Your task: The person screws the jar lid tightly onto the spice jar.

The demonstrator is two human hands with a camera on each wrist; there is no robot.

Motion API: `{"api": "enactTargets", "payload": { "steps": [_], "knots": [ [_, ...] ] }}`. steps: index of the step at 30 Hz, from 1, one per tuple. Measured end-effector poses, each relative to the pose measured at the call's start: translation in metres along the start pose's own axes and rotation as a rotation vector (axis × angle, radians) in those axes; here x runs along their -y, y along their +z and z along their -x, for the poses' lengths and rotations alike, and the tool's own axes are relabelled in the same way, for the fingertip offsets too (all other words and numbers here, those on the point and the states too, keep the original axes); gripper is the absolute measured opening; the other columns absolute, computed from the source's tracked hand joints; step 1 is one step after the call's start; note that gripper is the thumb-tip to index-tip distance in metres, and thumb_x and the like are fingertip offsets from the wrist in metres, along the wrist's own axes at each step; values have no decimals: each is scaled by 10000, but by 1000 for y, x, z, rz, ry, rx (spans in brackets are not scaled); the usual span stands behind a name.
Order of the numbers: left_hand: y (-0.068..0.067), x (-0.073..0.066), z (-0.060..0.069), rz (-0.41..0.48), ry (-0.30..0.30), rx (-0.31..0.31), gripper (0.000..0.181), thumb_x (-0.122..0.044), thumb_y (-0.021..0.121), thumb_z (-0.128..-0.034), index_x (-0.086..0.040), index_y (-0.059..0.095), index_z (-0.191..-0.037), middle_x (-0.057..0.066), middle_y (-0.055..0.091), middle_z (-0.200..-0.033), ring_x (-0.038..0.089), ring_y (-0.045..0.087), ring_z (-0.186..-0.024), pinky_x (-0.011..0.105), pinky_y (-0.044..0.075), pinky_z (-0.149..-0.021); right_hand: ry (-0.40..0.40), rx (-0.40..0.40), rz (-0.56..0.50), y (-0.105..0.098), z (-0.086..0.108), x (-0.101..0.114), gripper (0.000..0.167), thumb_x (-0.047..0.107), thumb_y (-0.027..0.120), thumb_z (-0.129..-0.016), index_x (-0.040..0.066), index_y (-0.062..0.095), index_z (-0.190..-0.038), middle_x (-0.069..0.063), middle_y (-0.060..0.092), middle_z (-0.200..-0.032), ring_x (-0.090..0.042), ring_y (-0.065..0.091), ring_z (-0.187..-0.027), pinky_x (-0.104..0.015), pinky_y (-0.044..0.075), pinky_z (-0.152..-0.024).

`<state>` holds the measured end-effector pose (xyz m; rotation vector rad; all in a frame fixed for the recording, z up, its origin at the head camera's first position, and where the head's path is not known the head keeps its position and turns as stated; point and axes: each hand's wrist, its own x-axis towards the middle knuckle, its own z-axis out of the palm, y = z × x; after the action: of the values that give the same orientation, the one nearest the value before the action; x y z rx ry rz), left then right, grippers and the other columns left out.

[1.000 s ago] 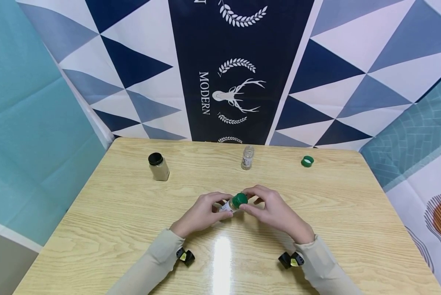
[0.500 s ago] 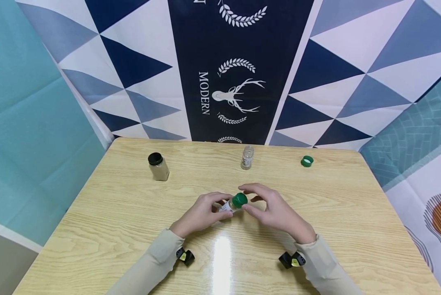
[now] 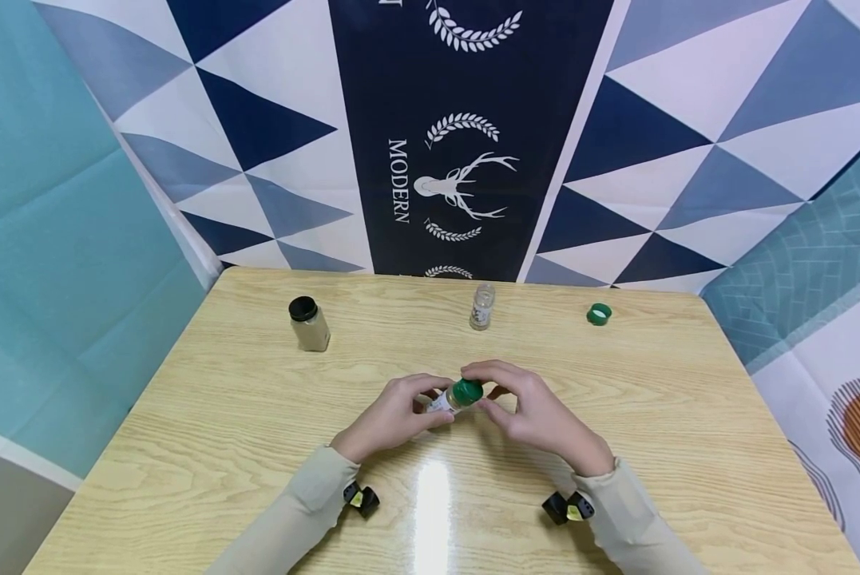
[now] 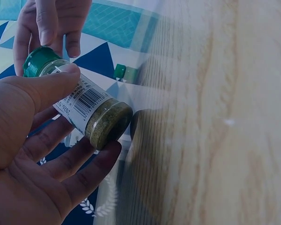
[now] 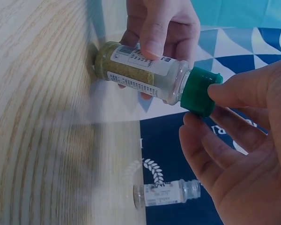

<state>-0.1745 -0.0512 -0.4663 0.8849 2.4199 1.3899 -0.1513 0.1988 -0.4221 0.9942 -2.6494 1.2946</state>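
Observation:
My left hand [image 3: 397, 411] grips a small glass spice jar [image 4: 91, 103] round its labelled body. Greenish-brown ground spice fills much of the jar, which tilts with its green cap [image 5: 200, 91] toward my right. With thumb and fingertips my right hand [image 3: 537, 407] pinches that cap, as the right wrist view shows. The cap sits on the jar's neck. In the left wrist view the jar's base is close to the wooden table [image 4: 201, 154]; whether it touches cannot be told.
Behind the hands stands a clear glass jar without a cap [image 3: 482, 307]. A loose green cap [image 3: 599, 314] lies at the back right. At the back left is a beige jar with a black lid [image 3: 310, 324]. Patterned cloth [image 3: 279, 128] hangs behind the table.
My right hand's fingers come off the green cap, spread, then close on it again from a shifted angle. My left hand and the jar stay in place.

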Motion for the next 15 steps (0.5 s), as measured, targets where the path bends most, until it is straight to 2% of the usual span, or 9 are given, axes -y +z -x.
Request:
{"api": "enactTargets", "payload": {
  "steps": [11,15],
  "knots": [
    [0,-1,0,-12,1,-2,447,-240,763,-953,-135,653,-1373,23,691,-1323,178,675,-1126,215,581,-892,20,-4,5,0,-1,1,384,-9,728,-925,70,678,-1297,-78,684,-1303,-198,700,-1071,-287,625,-824],
    [0,-1,0,-20,-2,-3,453,-243,765,-951,-135,651,-1377,23,690,-1326,179,675,-1131,218,581,-893,31,-11,13,0,0,0,355,34,739,-934,94,687,-1280,-64,692,-1279,-176,706,-1030,-286,625,-814]
  ]
}}
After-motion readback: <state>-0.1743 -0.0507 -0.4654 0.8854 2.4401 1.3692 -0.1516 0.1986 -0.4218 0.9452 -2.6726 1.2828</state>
